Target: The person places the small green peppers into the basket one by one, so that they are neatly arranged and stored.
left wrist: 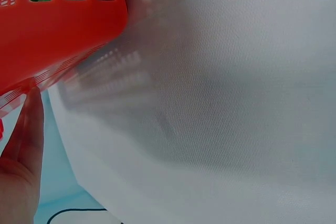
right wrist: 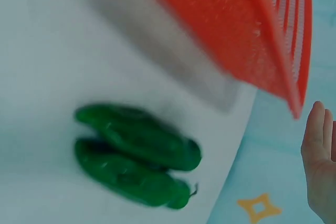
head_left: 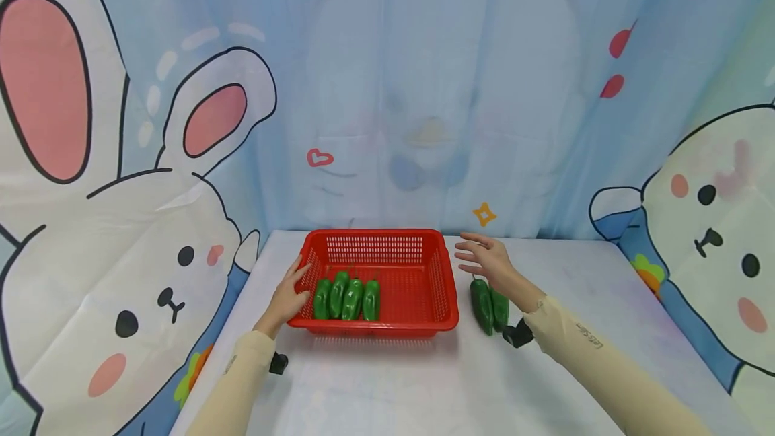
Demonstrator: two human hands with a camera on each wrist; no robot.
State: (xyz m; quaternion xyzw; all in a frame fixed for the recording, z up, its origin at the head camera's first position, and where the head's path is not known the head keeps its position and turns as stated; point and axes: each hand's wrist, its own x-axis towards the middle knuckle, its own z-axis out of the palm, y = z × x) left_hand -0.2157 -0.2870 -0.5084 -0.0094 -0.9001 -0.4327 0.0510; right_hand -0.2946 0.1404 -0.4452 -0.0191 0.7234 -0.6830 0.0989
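Observation:
In the head view my left hand [head_left: 289, 295] is at the left rim of a red plastic basket [head_left: 387, 325]. Its fingers look straight and spread; in the left wrist view fingers [left wrist: 32, 124] touch the basket's outer wall [left wrist: 58, 30]. Inside the basket, several green peppers [head_left: 353, 299] lie side by side toward the left. My right hand [head_left: 492, 262] hovers empty beyond the basket's right rim, fingers extended and apart. Just below it, two more green peppers [head_left: 481, 306] lie together on the table, one partly hidden by the forearm. The right wrist view shows both peppers [right wrist: 139, 135] beside the basket.
A white-covered table [head_left: 387, 389] bears the basket and the loose peppers. Behind it hangs a pale blue curtain [head_left: 424, 86] printed with cartoon rabbits. A small black device [head_left: 518, 334] sits at the right wrist, another [head_left: 278, 363] at the left.

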